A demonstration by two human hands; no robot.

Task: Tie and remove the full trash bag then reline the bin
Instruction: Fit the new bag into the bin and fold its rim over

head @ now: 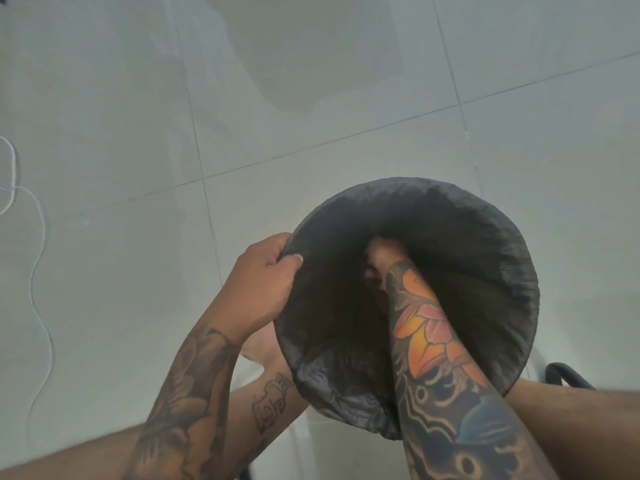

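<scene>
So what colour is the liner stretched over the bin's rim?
Black: the liner is dark matte plastic, seen in the head view.

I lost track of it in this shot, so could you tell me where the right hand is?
In the head view, the right hand is down inside the black bin liner, right of the left hand gripping the rim.

No writing, label, brand, number or sign can be read anywhere in the picture.
</scene>
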